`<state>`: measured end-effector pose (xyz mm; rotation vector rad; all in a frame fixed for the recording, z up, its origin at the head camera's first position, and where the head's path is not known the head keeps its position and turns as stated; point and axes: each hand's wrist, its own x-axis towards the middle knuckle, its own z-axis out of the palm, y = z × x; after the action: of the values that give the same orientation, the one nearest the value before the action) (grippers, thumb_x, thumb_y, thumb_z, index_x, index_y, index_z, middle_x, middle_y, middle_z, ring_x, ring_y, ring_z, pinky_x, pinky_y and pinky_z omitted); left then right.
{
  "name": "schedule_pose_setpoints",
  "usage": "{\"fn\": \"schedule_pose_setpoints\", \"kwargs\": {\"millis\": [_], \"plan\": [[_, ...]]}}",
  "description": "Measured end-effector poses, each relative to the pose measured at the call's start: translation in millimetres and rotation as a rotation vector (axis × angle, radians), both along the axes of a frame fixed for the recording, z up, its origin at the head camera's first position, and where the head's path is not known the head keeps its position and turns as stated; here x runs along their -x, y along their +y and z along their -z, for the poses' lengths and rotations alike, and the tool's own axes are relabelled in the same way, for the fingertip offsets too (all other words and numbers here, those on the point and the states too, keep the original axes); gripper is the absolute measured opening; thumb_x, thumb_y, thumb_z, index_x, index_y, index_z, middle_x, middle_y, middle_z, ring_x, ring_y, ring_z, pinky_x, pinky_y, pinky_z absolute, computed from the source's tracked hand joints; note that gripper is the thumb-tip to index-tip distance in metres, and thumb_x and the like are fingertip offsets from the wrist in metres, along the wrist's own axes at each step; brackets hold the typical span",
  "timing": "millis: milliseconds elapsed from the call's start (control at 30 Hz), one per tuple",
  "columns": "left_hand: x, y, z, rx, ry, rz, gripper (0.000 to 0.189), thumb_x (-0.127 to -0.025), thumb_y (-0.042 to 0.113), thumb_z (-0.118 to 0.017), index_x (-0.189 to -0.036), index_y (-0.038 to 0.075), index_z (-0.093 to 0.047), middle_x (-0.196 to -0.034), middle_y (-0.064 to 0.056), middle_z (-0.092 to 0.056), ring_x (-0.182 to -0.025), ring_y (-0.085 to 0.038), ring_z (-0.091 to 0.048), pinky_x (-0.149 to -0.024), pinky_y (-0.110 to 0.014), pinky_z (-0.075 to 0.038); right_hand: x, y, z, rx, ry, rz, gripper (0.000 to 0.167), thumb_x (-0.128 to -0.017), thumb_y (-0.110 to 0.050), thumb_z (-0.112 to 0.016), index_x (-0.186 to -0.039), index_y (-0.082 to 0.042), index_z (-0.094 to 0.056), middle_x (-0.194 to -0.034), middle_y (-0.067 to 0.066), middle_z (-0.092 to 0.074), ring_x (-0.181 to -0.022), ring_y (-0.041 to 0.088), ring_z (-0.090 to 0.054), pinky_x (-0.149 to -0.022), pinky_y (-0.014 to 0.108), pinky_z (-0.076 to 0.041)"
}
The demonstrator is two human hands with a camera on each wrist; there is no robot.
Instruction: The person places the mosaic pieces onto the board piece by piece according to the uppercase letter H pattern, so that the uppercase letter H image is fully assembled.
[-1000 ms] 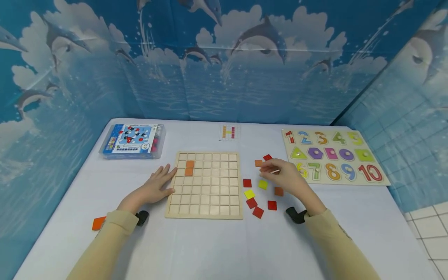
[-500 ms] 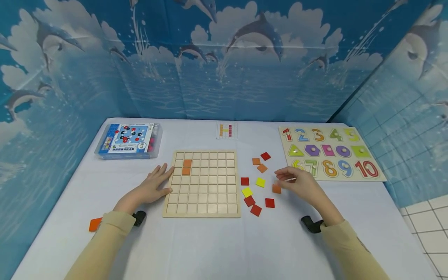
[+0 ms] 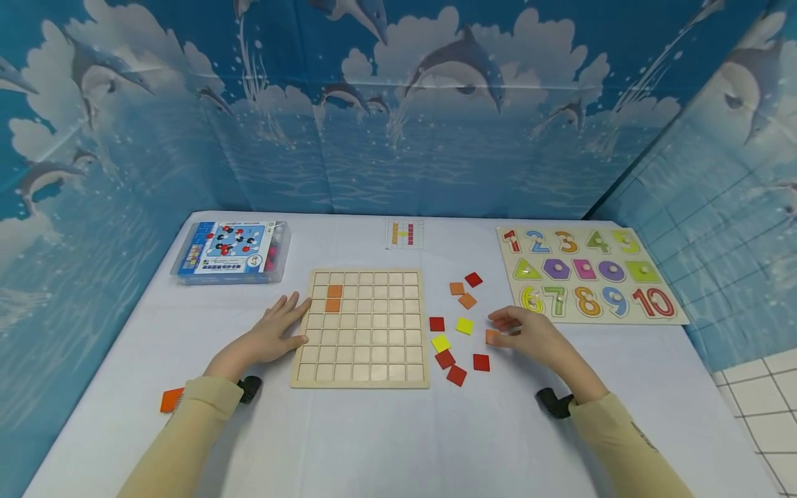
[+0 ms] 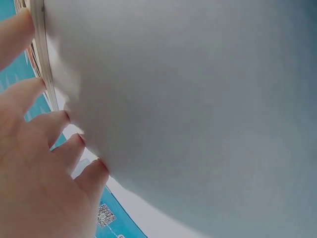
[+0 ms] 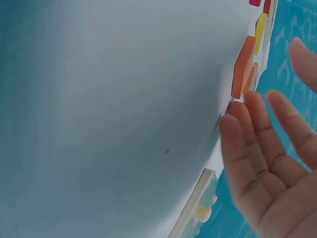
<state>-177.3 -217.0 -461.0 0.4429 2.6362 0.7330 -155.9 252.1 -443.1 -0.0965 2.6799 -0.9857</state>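
My left hand (image 3: 266,335) lies with spread fingers at the left edge of a wooden grid board (image 3: 361,382). In the left wrist view, thumb and index fingertip touch the side of the board (image 4: 45,64). Two orange square tiles (image 3: 333,305) sit one below the other in the board's upper left cells. Right of the board, my right hand (image 3: 535,337) is over a loose orange tile (image 3: 490,337), partly covering it. In the right wrist view, the fingers of this hand (image 5: 267,163) are extended beside the orange tile (image 5: 242,69), with the thumb held apart.
Loose red (image 3: 481,362), yellow (image 3: 464,326) and orange (image 3: 457,288) tiles lie between board and right hand. A number-and-shape puzzle (image 3: 598,279) is at the right, a pattern card (image 3: 405,234) behind the board, a plastic box (image 3: 230,252) back left. An orange piece (image 3: 171,400) lies by the left sleeve.
My right hand has moved right and nearer from the back orange tiles, uncovering one, to the loose orange tile. My left hand stays at the board; the head view shifted slightly.
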Motion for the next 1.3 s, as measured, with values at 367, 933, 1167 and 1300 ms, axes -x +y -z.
{"fn": "schedule_pose_setpoints", "kwargs": {"millis": [367,933,1167,1300], "plan": [[-2.9,-1.1,-4.3,-0.003,-0.002,-0.006,0.072,-0.098,0.024,-0.059,-0.157,0.005,-0.021,-0.163,-0.027,-0.006,-0.15,-0.049,0.002,-0.119,-0.066,0.0,1.5,-8,0.2,-0.082,0.023,-0.055,0.039,-0.086,-0.017,-0.076,-0.121,-0.003,-0.066,-0.116,0.014,-0.065,-0.105,0.028,-0.061,-0.093,0.047,-0.056],[1.0,-0.4,-0.7,0.004,-0.025,-0.016,0.073,-0.098,0.026,-0.059,-0.157,0.008,-0.02,-0.164,-0.024,-0.004,-0.15,-0.046,0.005,-0.12,-0.064,0.001,-1.4,-15,0.2,-0.185,0.104,-0.062,0.028,-0.084,-0.01,-0.077,-0.11,-0.002,-0.069,-0.105,0.011,-0.062,-0.094,0.026,-0.058,-0.089,0.045,-0.057],[2.2,0.1,-0.7,0.014,-0.015,-0.009,0.073,-0.098,0.026,-0.059,-0.157,0.008,-0.02,-0.164,-0.025,-0.004,-0.15,-0.046,0.004,-0.12,-0.064,0.0,-0.2,-15,1.9,-0.182,0.089,-0.033,0.024,-0.084,-0.009,-0.077,-0.104,-0.002,-0.066,-0.1,0.011,-0.061,-0.091,0.024,-0.057,-0.085,0.043,-0.058],[1.5,-0.5,-0.4,0.005,-0.009,-0.004,0.072,-0.098,0.025,-0.059,-0.157,0.007,-0.021,-0.164,-0.025,-0.005,-0.15,-0.047,0.003,-0.12,-0.065,0.001,-0.8,-15,2.9,-0.158,0.064,-0.017,0.022,-0.083,-0.008,-0.077,-0.1,-0.004,-0.063,-0.093,0.009,-0.062,-0.086,0.022,-0.056,-0.08,0.039,-0.057]]}}
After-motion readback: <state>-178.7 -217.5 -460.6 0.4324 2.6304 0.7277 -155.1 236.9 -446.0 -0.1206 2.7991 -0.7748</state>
